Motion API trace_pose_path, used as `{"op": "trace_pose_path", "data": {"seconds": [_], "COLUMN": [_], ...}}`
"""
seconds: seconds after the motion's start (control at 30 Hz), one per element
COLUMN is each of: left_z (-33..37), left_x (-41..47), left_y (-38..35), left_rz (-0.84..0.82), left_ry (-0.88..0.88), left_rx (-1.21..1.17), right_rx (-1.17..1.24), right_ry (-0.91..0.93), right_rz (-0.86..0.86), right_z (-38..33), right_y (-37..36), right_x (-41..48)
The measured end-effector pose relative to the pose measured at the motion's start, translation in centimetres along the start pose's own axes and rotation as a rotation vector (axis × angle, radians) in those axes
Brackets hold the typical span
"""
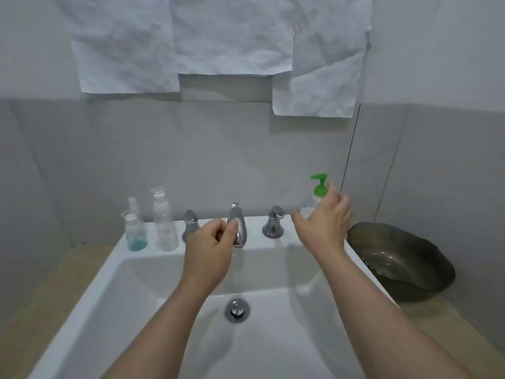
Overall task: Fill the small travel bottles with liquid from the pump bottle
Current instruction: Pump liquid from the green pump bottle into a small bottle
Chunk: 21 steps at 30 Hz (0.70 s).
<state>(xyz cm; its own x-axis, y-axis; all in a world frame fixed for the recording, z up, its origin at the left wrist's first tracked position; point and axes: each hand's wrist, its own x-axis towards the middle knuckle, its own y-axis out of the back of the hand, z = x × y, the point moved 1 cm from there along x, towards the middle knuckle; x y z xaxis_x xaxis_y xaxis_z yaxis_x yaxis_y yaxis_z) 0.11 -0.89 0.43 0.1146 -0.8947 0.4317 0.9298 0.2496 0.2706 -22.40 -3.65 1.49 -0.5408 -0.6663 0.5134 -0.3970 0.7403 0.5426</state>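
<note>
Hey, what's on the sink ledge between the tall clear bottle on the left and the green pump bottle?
In the head view: the left tap handle, the spout and the right tap handle. Both hands overlap that stretch.

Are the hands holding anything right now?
Nothing is clearly held. The right hand reaches, fingers spread, in front of the green pump bottle; contact cannot be told. The left hand is loosely curled near the faucet, seemingly empty.
</note>
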Motion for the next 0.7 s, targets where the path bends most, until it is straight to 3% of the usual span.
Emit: {"op": "trace_pose_path", "data": {"seconds": [0.17, 0.37, 0.53, 0.7], "left_z": [-1.4, -2.4, -2.9, -2.7], "left_x": [-0.1, 0.3, 0.9, 0.8], "left_y": [0.7, 2.0, 2.6, 3.5], "left_rz": [0.04, 0.045, 0.082, 0.153], "left_ry": [-0.034, -0.036, 0.013, 0.07], "left_rx": [-0.003, 0.025, 0.059, 0.039], "right_rx": [0.041, 0.078, 0.052, -0.104], "right_ry": [-0.149, -0.15, -0.103, -0.083], "right_rz": [-0.156, -0.079, -0.154, -0.415], "right_z": [1.5, 2.3, 0.7, -0.1], "right_y": [-2.1, -3.0, 0.0, 2.2], "right_x": [3.4, 3.2, -1.1, -8.1]}}
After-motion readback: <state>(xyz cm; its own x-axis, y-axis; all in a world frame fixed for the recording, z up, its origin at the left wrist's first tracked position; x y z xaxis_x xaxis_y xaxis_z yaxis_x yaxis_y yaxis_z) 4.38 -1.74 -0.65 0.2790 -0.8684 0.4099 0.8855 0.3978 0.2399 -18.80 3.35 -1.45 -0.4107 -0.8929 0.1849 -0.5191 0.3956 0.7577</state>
